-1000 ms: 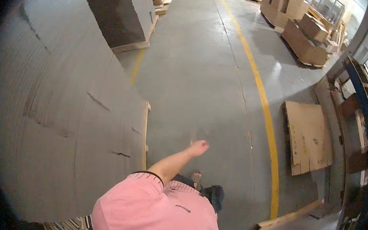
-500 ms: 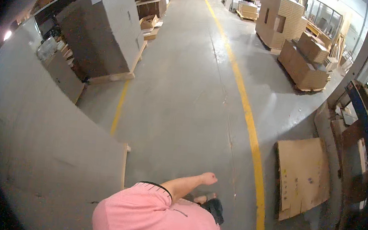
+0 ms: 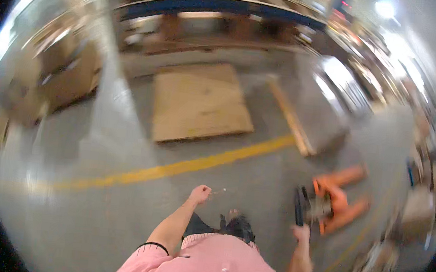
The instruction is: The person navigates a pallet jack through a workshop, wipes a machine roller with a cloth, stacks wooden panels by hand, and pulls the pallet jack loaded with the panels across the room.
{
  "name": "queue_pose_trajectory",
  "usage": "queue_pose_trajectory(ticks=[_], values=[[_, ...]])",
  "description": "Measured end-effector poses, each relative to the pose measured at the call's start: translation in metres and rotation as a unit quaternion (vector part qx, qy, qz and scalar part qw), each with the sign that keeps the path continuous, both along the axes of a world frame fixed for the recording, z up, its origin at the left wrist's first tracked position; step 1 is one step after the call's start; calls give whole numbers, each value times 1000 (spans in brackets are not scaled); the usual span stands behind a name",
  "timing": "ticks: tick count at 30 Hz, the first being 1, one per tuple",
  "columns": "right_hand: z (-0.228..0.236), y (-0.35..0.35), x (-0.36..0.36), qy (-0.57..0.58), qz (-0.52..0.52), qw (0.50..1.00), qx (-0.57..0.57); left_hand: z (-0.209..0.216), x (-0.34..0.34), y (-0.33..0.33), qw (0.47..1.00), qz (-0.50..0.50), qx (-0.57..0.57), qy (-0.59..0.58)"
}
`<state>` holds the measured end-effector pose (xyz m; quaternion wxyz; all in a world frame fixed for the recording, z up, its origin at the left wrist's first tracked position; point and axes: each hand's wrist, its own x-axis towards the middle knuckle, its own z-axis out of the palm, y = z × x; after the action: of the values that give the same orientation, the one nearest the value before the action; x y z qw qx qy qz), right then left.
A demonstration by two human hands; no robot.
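My right hand [image 3: 300,232] is wrapped round the end of the black handle [image 3: 299,209] of an orange pallet jack [image 3: 338,201]. The jack stands on the floor to my right, its two forks pointing away to the right. In front of my body hangs my left hand [image 3: 201,193], loosely curled into a fist with nothing seen in it. Below that hand are the grey floor and my dark trousers [image 3: 199,226]. Motion blurs the picture, so finger detail is weak.
A flat cardboard sheet [image 3: 200,103] lies beyond the yellow floor line [image 3: 173,169]. Right of it stands a grey panel-like load with a wooden edge [image 3: 289,114]. A blue-edged rack [image 3: 214,7] runs behind. Cartons [image 3: 72,72] are stacked at left; more goods [image 3: 418,210] stand at right.
My view has swung to the right, from along the aisle to face the rack and the cardboard sheet. My right hand and the pallet jack have come into view. My left hand stays curled.
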<state>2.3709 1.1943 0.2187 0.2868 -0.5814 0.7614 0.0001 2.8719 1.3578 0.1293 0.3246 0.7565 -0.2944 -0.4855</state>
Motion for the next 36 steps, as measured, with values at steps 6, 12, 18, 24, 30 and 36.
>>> queue_pose_trajectory(ticks=[6,12,18,24,30,36], values=[[78,169,89,15,-37,999,24,83,-13,-36,969,-234,-62,56],[93,302,207,-21,-43,998,38,124,-32,33,780,-496,-295,-242],[131,421,247,-87,-42,993,-69,150,-10,145,787,-379,-446,-196],[148,551,312,-69,-62,988,-122,176,34,211,586,-521,-604,-144],[189,666,352,-56,-8,992,-109,180,116,312,450,-535,-679,-223],[267,743,379,22,-24,944,-329,191,140,337,553,-490,-673,-3]])
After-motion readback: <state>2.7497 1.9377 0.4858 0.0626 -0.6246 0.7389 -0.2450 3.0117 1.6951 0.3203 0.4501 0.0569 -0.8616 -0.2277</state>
